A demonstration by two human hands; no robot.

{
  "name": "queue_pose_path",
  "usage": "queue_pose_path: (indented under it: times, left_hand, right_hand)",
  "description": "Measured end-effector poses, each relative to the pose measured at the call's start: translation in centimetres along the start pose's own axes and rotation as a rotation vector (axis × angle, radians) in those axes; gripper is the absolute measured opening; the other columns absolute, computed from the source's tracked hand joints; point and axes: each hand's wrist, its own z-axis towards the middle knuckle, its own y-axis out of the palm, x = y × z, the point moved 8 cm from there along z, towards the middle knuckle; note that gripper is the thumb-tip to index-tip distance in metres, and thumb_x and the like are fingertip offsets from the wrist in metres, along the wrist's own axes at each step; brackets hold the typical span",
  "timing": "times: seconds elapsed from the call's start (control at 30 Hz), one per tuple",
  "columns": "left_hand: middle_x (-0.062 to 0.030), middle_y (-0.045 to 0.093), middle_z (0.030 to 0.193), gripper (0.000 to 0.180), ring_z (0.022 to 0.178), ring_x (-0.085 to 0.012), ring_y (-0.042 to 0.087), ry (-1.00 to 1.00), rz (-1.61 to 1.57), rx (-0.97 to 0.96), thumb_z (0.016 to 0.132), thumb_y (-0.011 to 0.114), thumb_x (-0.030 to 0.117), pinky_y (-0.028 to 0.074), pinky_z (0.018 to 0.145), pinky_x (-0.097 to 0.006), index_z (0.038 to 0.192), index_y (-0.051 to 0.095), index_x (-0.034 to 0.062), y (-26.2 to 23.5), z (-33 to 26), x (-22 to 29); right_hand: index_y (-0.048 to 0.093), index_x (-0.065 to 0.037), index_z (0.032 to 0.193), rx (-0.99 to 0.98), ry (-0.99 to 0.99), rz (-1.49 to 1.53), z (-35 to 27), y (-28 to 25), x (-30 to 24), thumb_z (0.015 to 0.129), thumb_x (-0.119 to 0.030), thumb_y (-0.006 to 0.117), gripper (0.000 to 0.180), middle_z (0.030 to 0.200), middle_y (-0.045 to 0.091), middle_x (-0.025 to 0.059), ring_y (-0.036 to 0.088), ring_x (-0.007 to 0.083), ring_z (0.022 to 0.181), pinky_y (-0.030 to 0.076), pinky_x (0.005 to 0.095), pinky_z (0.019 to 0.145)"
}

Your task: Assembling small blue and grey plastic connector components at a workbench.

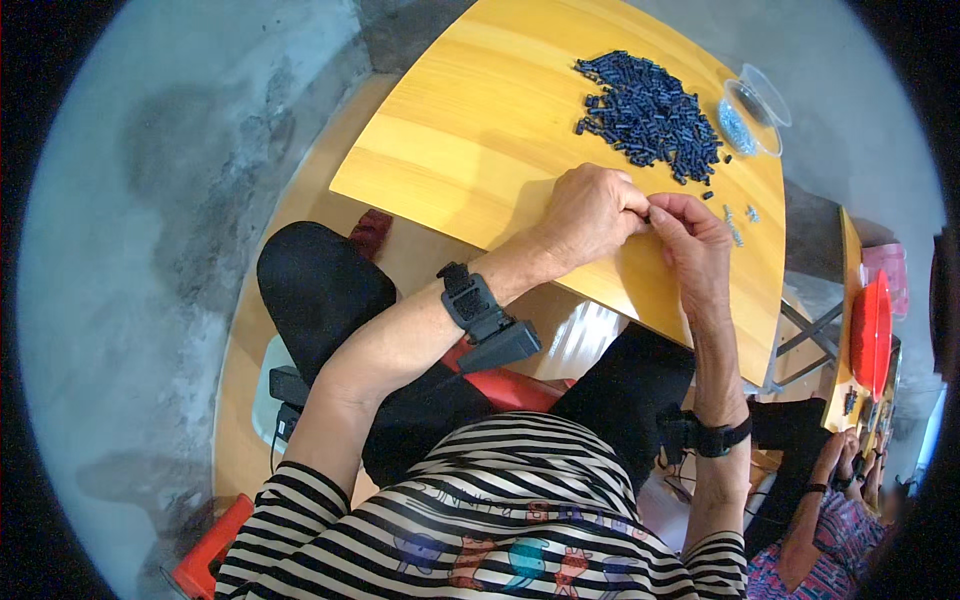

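Observation:
Over the table's near edge my left hand [597,212] and my right hand [697,240] meet at the fingertips. Both are closed in a pinch on one small dark piece [647,217], mostly hidden by the fingers. It resembles the short black cylinders in the pile [655,115] beyond my hands, but its exact kind cannot be made out. A few small silvery metal parts, perhaps screws [734,226], lie just right of my right hand. One loose black cylinder [708,195] rests between the pile and those parts.
The yellow wooden table [450,130] has a rounded far side. A clear plastic tub [738,120] with small shiny parts stands at its right edge, an open lid [766,95] beside it. At the right, another person [830,530] sits at a second table with a red basin [871,335].

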Motion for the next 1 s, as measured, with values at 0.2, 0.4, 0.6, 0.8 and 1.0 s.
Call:
queue_pose_path:
  times: [0.2, 0.4, 0.6, 0.8, 1.0]
  left_hand:
    - [-0.0077, 0.062, 0.069, 0.009, 0.066, -0.0290, 0.061, 0.025, 0.138, -0.010, 0.069, 0.071, 0.017, 0.048, 0.061, -0.039, 0.077, 0.072, 0.0116, 0.4, 0.3, -0.5]
    - [-0.0078, 0.062, 0.070, 0.010, 0.068, -0.0285, 0.061, -0.015, 0.156, -0.020, 0.069, 0.071, 0.018, 0.048, 0.062, -0.039, 0.077, 0.072, 0.0117, 0.4, 0.3, -0.6]
    - [-0.0085, 0.060, 0.068, 0.012, 0.067, -0.0284, 0.060, 0.035, 0.181, -0.025, 0.069, 0.072, 0.021, 0.047, 0.061, -0.040, 0.074, 0.071, 0.0102, 0.5, 0.3, -0.4]
    - [-0.0083, 0.060, 0.067, 0.013, 0.067, -0.0279, 0.060, 0.053, 0.204, -0.030, 0.069, 0.072, 0.022, 0.047, 0.061, -0.040, 0.073, 0.071, 0.0097, 0.5, 0.3, -0.6]
    - [-0.0080, 0.061, 0.070, 0.012, 0.070, -0.0278, 0.061, 0.078, 0.196, -0.003, 0.068, 0.071, 0.020, 0.048, 0.063, -0.039, 0.074, 0.071, 0.0093, 0.3, 0.1, -0.6]
  right_hand:
    - [0.065, 0.003, 0.094, 0.007, -0.016, -0.114, 0.4, 0.3, -0.2, 0.084, -0.006, 0.062, 0.014, 0.084, 0.065, 0.0035, 0.058, 0.0096, 0.075, 0.047, 0.0220, 0.069]
    - [0.065, 0.003, 0.094, 0.013, 0.025, -0.112, 0.7, 0.0, 0.3, 0.084, -0.007, 0.062, 0.015, 0.083, 0.065, 0.0045, 0.058, 0.0095, 0.075, 0.047, 0.0221, 0.069]
    - [0.065, 0.003, 0.093, 0.030, 0.045, -0.111, 0.5, 0.1, 0.0, 0.084, -0.008, 0.062, 0.015, 0.082, 0.066, 0.0047, 0.058, 0.0096, 0.073, 0.047, 0.0220, 0.067]
    - [0.066, 0.002, 0.094, 0.014, 0.050, -0.097, 0.6, 0.1, 0.0, 0.084, -0.010, 0.063, 0.015, 0.080, 0.065, 0.0034, 0.057, 0.0087, 0.070, 0.045, 0.0214, 0.063]
    - [0.065, 0.001, 0.100, 0.155, -0.156, 0.179, 2.1, -3.0, -2.6, 0.092, -0.026, 0.056, 0.030, 0.075, 0.057, 0.0002, 0.049, 0.0068, 0.064, 0.038, 0.0212, 0.056]
